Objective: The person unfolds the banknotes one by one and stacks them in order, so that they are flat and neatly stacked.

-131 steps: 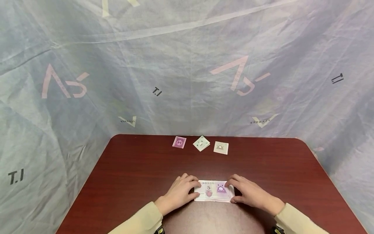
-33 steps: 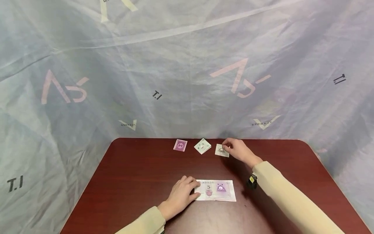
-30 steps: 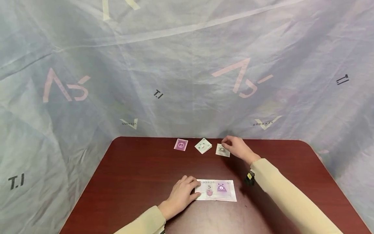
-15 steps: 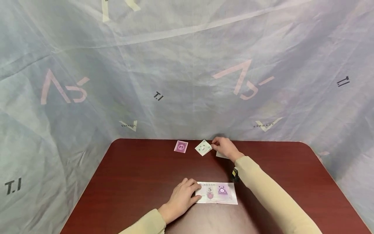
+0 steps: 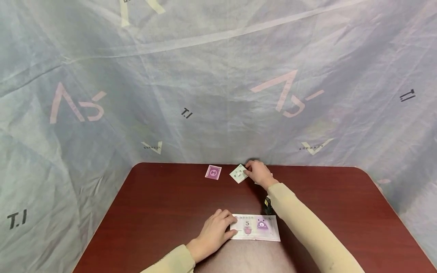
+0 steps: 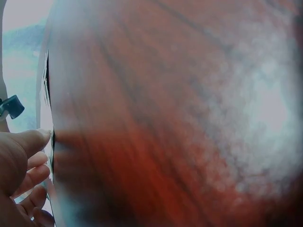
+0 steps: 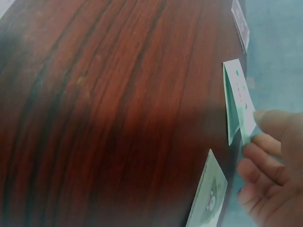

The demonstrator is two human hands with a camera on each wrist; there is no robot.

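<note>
The table (image 5: 164,212) has a dark red-brown wood-grain top, smooth and a little glossy, with a pale reflection near the front edge. The banknote (image 5: 256,227) and the folded green note (image 5: 238,174) look like thin matt printed paper, as does the purple folded note (image 5: 213,172). The backdrop (image 5: 218,76) is a pale, wrinkled non-woven cloth, matt. The sleeves (image 5: 307,227) are soft beige fabric.
</note>
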